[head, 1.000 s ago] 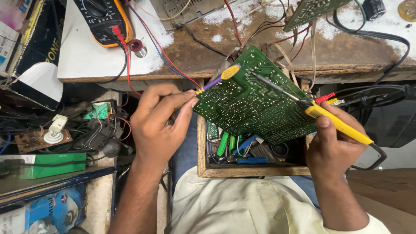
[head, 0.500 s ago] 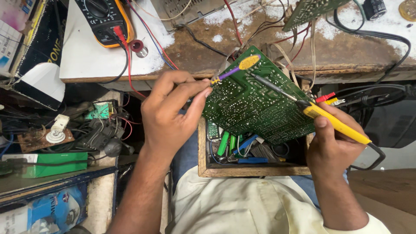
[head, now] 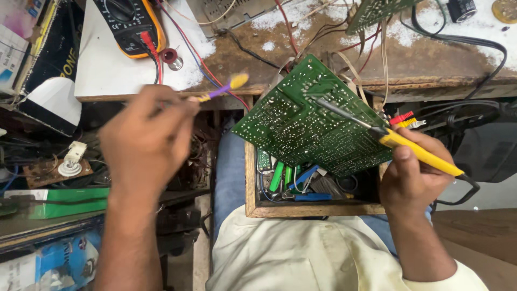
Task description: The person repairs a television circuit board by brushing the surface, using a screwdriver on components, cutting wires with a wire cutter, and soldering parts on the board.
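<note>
- Wooden and messy, the workbench (head: 441,64) fills the top of the view.
- Nearest, an open wooden drawer (head: 312,209) holds small tools.
- Right hand (head: 409,180) grips a yellow soldering iron (head: 414,151); its tip rests on the green circuit board (head: 312,126).
- That board tilts above the drawer.
- Left hand (head: 145,143), off to the side, pinches a thin yellow and purple tool (head: 223,89), apart from the board.
- Farther back lies a yellow and black meter (head: 129,24).
</note>
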